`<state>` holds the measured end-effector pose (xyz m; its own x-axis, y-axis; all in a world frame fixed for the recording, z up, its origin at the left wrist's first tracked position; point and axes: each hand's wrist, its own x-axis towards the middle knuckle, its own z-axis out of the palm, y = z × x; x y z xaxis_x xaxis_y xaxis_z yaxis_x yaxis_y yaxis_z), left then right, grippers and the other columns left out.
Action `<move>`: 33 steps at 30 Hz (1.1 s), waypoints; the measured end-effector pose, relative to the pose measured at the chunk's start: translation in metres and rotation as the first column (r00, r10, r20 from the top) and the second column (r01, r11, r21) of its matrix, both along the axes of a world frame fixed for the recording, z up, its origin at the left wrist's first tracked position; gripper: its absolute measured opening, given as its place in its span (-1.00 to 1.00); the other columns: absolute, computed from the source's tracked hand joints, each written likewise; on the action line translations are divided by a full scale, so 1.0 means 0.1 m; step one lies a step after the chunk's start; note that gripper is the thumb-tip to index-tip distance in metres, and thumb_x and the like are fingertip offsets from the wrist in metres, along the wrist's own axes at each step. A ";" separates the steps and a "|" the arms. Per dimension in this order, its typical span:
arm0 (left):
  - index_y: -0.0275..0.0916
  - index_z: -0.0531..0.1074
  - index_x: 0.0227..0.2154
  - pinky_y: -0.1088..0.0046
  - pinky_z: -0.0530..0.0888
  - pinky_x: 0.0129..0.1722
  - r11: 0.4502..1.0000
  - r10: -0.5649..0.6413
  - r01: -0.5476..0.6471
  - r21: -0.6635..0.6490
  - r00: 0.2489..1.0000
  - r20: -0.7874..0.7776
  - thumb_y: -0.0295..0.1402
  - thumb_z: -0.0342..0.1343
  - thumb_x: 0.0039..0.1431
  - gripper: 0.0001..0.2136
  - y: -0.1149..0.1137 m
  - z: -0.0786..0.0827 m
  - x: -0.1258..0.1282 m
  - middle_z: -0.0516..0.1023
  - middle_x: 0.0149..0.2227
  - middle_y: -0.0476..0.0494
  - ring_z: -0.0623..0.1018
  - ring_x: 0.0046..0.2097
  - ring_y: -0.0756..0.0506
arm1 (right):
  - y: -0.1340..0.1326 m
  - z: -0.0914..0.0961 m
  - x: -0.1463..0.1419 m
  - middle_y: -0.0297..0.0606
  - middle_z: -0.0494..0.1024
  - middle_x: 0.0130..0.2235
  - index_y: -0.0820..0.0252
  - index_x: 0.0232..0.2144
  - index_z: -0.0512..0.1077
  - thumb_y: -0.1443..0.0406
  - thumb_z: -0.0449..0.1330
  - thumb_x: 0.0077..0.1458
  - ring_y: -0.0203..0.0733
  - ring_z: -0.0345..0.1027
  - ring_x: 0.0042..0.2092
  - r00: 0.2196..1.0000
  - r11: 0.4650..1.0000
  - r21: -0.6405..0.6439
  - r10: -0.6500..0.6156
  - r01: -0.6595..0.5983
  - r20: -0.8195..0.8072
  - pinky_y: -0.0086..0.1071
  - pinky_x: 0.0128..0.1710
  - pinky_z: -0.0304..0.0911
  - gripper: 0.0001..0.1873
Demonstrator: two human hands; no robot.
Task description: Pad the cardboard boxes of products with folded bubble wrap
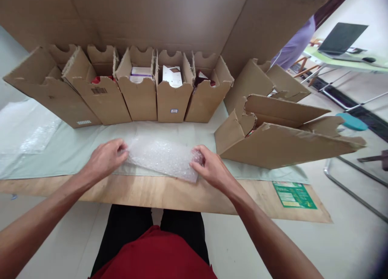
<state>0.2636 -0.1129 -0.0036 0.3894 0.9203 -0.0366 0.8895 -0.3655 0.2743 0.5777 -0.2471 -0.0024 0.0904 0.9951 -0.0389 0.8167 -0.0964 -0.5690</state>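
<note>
Left hand (pixel 106 160) pinched nearly closed on left end of bubble wrap (pixel 160 156); right hand (pixel 210 166) curled, thumb against fingers, gripping right end; hold at both ends likely keeps sheet spread; wrap lies over pale cloth (pixel 85 160) at near side of bench (pixel 136 190), directly before person, probably for even reach; cardboard bins (pixel 172 103) stand in row on far side, openings up, seemingly so contents stay reachable; angled bin (pixel 291 145) at right; spare bubble wrap (pixel 27 127) at left, apparently kept handy.
</note>
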 end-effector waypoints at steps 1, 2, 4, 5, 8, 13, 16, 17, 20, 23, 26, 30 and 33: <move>-0.16 0.45 -0.28 0.27 0.40 -0.26 0.997 -0.022 0.020 0.068 1.000 0.022 -0.27 0.02 0.16 -0.84 0.08 0.04 0.07 0.61 -0.27 -0.14 0.57 -0.23 -0.23 | -0.20 -0.01 -0.08 -0.41 0.48 -0.44 0.14 0.22 0.38 0.30 0.23 0.17 -0.21 0.33 -0.44 0.992 0.999 0.028 -0.014 0.018 -0.123 -0.39 -0.40 0.22 -0.45; -0.16 0.47 -0.20 0.24 0.42 -0.19 0.988 -0.062 0.054 0.144 0.997 0.049 -0.30 0.02 0.18 -0.81 0.16 0.08 0.16 0.62 -0.23 -0.15 0.58 -0.18 -0.25 | -0.38 -0.03 -0.17 -0.44 0.47 -0.46 0.12 0.34 0.26 0.27 0.22 0.20 -0.21 0.32 -0.47 0.973 0.999 0.035 -0.031 0.040 -0.230 -0.39 -0.42 0.25 -0.33; -0.17 0.48 -0.04 0.15 0.43 -0.04 0.953 -0.169 0.138 0.269 0.981 0.096 -0.37 0.04 0.20 -0.72 0.32 0.10 0.41 0.64 -0.10 -0.20 0.58 -0.05 -0.28 | -0.69 -0.10 -0.41 -0.40 0.54 -0.42 0.10 0.43 0.15 0.24 0.19 0.23 -0.19 0.38 -0.46 0.927 0.998 0.006 -0.058 0.065 -0.371 -0.39 -0.44 0.31 -0.25; -0.19 0.47 0.03 0.10 0.43 0.02 0.938 -0.216 0.175 0.301 0.970 0.109 -0.39 0.06 0.20 -0.67 0.37 0.08 0.54 0.63 -0.04 -0.25 0.56 0.01 -0.30 | -0.80 -0.15 -0.53 -0.33 0.60 -0.33 0.08 0.42 0.19 0.24 0.18 0.24 -0.16 0.46 -0.37 0.911 0.998 0.009 -0.059 0.069 -0.408 -0.36 -0.37 0.38 -0.28; -0.30 0.44 0.13 -0.04 0.41 0.12 0.900 -0.357 0.297 0.320 0.923 0.147 -0.42 0.10 0.19 -0.58 0.31 -0.05 0.78 0.56 0.09 -0.40 0.50 0.14 -0.37 | -0.96 -0.29 -0.81 -0.16 0.65 -0.01 0.08 0.20 0.48 0.25 0.17 0.24 -0.05 0.55 -0.07 0.867 0.997 0.033 -0.047 0.073 -0.496 -0.26 -0.09 0.46 -0.51; -0.22 0.42 0.15 0.05 0.43 0.20 0.778 -0.606 0.608 0.158 0.661 0.443 -0.33 0.05 0.36 -0.66 -0.40 -0.22 0.41 0.56 0.13 -0.30 0.50 0.19 -0.25 | -0.96 -0.32 -0.79 -0.25 0.64 -0.27 0.13 0.05 0.58 0.19 0.24 0.21 -0.20 0.42 -0.37 0.743 0.989 -0.131 -0.132 0.060 -0.656 -0.35 -0.36 0.36 -0.61; -0.10 0.31 0.29 0.10 0.46 0.20 0.736 -0.517 0.675 -0.057 0.614 0.596 -0.15 0.08 0.37 -0.52 -0.71 -0.23 0.08 0.60 0.11 -0.21 0.51 0.20 -0.24 | -0.89 -0.25 -0.67 -0.32 0.58 -0.40 0.12 -0.02 0.60 0.09 0.31 0.18 -0.23 0.39 -0.41 0.560 0.984 -0.174 -0.161 0.030 -0.813 -0.35 -0.35 0.34 -0.62; -0.06 0.27 0.33 0.08 0.45 0.22 0.729 -0.483 0.677 -0.101 0.614 0.624 -0.09 0.11 0.34 -0.46 -0.77 -0.24 0.03 0.60 0.13 -0.20 0.50 0.22 -0.26 | -0.84 -0.23 -0.64 -0.31 0.59 -0.39 0.11 -0.03 0.60 0.05 0.32 0.18 -0.22 0.42 -0.40 0.477 0.984 -0.176 -0.171 0.034 -0.862 -0.34 -0.33 0.35 -0.61; -0.05 0.29 0.34 0.08 0.48 0.19 0.775 -0.361 0.606 -0.181 0.659 0.660 0.02 0.29 0.13 -0.27 -0.83 -0.29 0.04 0.57 0.19 -0.24 0.52 0.22 -0.32 | -0.63 -0.22 -0.64 -0.13 0.68 -0.15 0.11 0.00 0.55 -0.04 0.29 0.20 -0.05 0.57 -0.14 0.258 0.984 -0.165 -0.176 0.063 -0.950 -0.29 -0.25 0.41 -0.54; -0.17 0.40 0.23 0.21 0.57 0.01 0.903 -0.129 0.365 -0.225 0.732 0.669 -0.09 0.24 0.19 -0.43 -0.88 -0.39 0.22 0.68 -0.04 -0.22 0.66 -0.02 -0.23 | -0.41 -0.30 -0.69 0.02 0.58 0.14 0.10 0.15 0.43 -0.04 0.27 0.22 0.12 0.47 0.18 0.165 0.982 -0.171 -0.182 0.083 -0.969 -0.22 -0.15 0.46 -0.44; -0.24 0.48 0.09 0.19 0.53 0.01 0.997 -0.026 0.069 -0.041 0.756 0.654 -0.29 0.07 0.32 -0.66 -0.97 -0.51 0.42 0.66 -0.34 -0.11 0.65 -0.15 -0.19 | -0.30 -0.39 -0.74 0.06 0.49 0.24 0.07 0.34 0.20 0.03 0.30 0.22 0.10 0.43 0.22 0.177 0.974 -0.194 -0.212 0.114 -0.961 -0.18 -0.07 0.47 -0.25; -0.24 0.44 0.11 0.12 0.44 0.05 0.969 -0.056 -0.085 0.233 0.839 0.541 -0.43 0.05 0.27 -0.64 -1.07 -0.61 0.58 0.60 -0.38 -0.08 0.58 -0.20 -0.19 | -0.33 -0.41 -0.72 0.03 0.41 0.30 0.02 0.38 0.13 0.11 0.33 0.20 0.06 0.41 0.25 0.284 0.986 -0.158 -0.167 0.057 -0.944 -0.20 -0.03 0.48 -0.20; -0.24 0.38 0.18 0.12 0.43 0.01 0.955 -0.023 -0.115 0.275 0.891 0.454 -0.44 0.07 0.25 -0.58 -1.09 -0.62 0.59 0.60 -0.31 -0.13 0.55 -0.18 -0.22 | -0.39 -0.35 -0.66 -0.02 0.50 0.23 0.03 0.27 0.32 0.15 0.23 0.29 0.02 0.49 0.16 0.534 0.999 -0.050 -0.053 0.019 -0.844 -0.18 -0.07 0.51 -0.47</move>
<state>0.3228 -0.2215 -0.0660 0.2570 0.8804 0.3986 0.7141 -0.4509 0.5355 0.5120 -0.2862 -0.0376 0.0344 0.9885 -0.1472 -0.0471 -0.1455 -0.9882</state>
